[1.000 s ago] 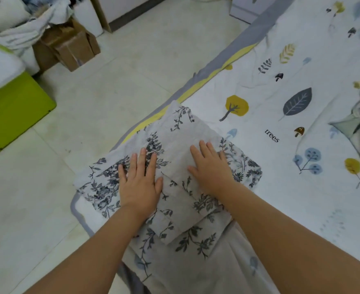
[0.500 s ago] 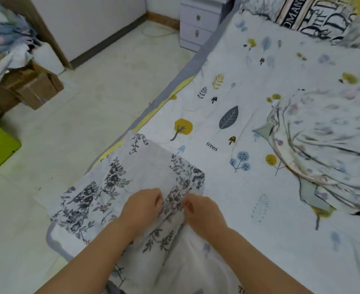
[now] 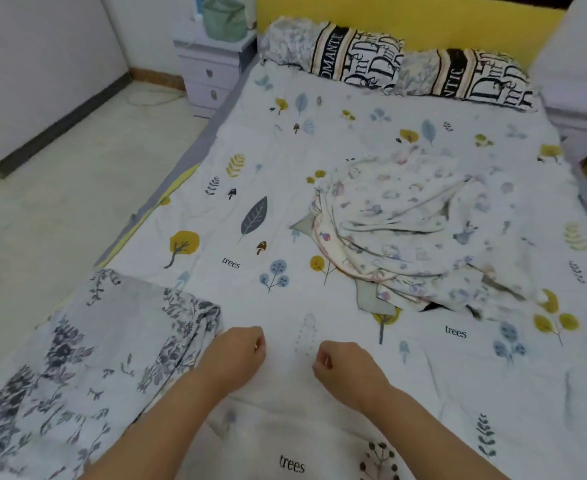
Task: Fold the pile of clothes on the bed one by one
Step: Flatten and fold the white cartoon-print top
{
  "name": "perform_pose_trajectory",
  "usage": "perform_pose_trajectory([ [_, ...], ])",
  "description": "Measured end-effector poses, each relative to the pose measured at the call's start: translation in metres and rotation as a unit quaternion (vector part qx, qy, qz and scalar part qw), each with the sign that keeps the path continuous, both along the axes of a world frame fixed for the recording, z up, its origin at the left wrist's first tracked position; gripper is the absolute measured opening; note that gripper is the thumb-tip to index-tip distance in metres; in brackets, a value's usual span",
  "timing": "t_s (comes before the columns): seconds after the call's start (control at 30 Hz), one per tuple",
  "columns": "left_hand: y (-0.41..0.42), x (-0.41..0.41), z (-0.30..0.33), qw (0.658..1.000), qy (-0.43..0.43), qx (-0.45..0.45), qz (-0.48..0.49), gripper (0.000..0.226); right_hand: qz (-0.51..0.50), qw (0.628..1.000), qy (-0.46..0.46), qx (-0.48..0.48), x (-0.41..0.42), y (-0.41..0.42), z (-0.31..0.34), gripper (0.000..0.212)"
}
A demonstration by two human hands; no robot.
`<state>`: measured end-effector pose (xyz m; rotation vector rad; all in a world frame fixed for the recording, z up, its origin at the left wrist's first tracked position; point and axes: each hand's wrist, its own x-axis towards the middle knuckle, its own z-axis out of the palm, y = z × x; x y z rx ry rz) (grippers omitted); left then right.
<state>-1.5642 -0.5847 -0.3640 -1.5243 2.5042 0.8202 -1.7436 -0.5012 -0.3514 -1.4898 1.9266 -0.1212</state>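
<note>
A folded white garment with dark floral print (image 3: 87, 362) lies at the bed's near left corner. A crumpled pile of pale printed clothes (image 3: 406, 233) sits on the bed to the right of centre. My left hand (image 3: 238, 351) hovers over the sheet just right of the folded garment, fingers curled, holding nothing. About a hand's width to its right is my right hand (image 3: 342, 363), also curled and holding nothing. Both hands are apart from the pile.
The bed sheet (image 3: 285, 188) is white with leaf and tree prints. Two lettered pillows (image 3: 389, 69) lie against the yellow headboard. A white nightstand (image 3: 212, 71) stands at the far left of the bed, tiled floor (image 3: 60, 202) beside it.
My hands have let go of the floral garment and moved right onto the bare sheet. The view has lifted from the bed's corner toward the pile and pillows.
</note>
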Motion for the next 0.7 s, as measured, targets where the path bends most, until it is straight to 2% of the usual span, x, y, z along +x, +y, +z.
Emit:
perform_pose_trajectory([
  [0.17,0.011,-0.07,0.011,0.999,-0.012,0.007,-0.042,0.014,-0.031,0.999,0.014,-0.005,-0.075,0.024,0.015,0.015],
  [0.27,0.016,-0.114,0.015,0.999,-0.011,0.011,-0.047,0.019,-0.038,0.999,0.035,-0.006,-0.122,0.033,0.02,0.014],
  [0.37,0.019,-0.153,0.014,0.999,-0.005,0.016,-0.047,0.014,-0.057,0.997,0.051,-0.005,-0.166,0.036,0.023,0.015],
  [0.7,-0.015,-0.248,-0.011,0.998,-0.032,-0.006,-0.051,0.024,-0.081,0.989,0.127,-0.008,-0.276,0.006,0.0,0.028],
])
